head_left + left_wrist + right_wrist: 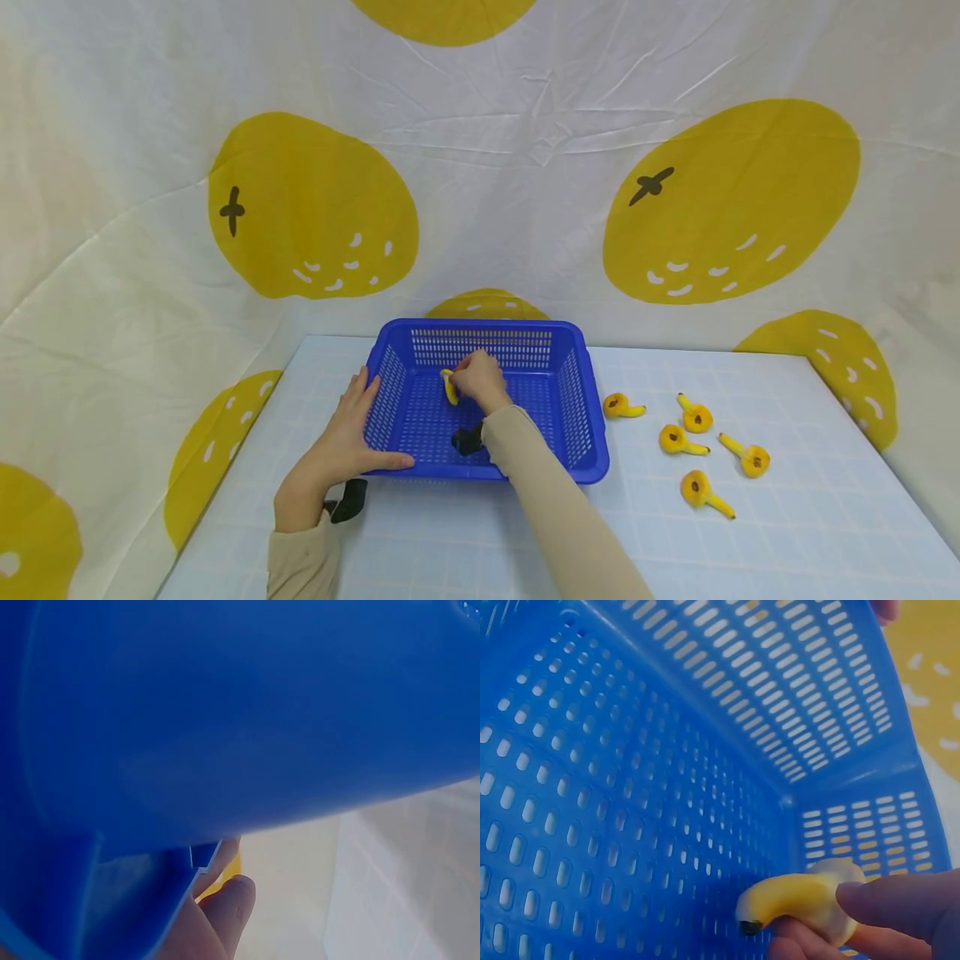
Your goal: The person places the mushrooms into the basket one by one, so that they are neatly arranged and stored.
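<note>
In the head view a blue plastic basket (543, 472) with slotted walls stands on the table. My left hand (348, 433) rests at its front left corner, the thumb along the front rim and the spread fingers against the left side. My right hand (482, 381) is inside the basket and pinches a small yellow banana-shaped piece (450, 388) between thumb and fingers. Up close in the right wrist view, this banana-shaped piece (795, 894) has a dark tip and a pale, rounded, flared end under the thumb. The left wrist view is mostly filled by the basket's wall (247, 712).
Several similar yellow pieces with round orange ends, one nearest the basket (621, 406) and another at the front (703, 492), lie to its right on the pale checked table (795, 542). A white cloth (510, 217) with yellow fruit prints hangs behind.
</note>
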